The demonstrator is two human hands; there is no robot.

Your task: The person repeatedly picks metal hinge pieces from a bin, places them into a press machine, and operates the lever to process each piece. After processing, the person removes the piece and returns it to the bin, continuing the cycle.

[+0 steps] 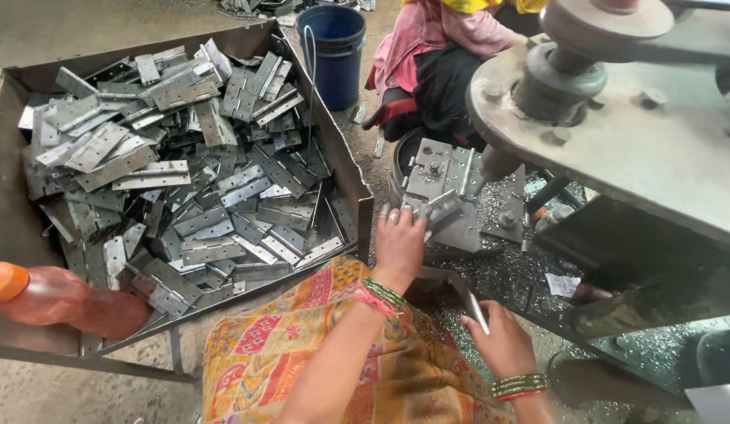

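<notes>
2 hands working here: left hand has its grip pinched on 1 grey steel hinge sitting on the drill press jig, right hand is clamped on 1 flat metal hinge plate. Big metal tray beside holds way too many hinges to count. 1 orange bottle, 1 blue bucket, 1 other person crouched behind the machine.

grey hinges; blue bucket; orange bottle cap
</notes>
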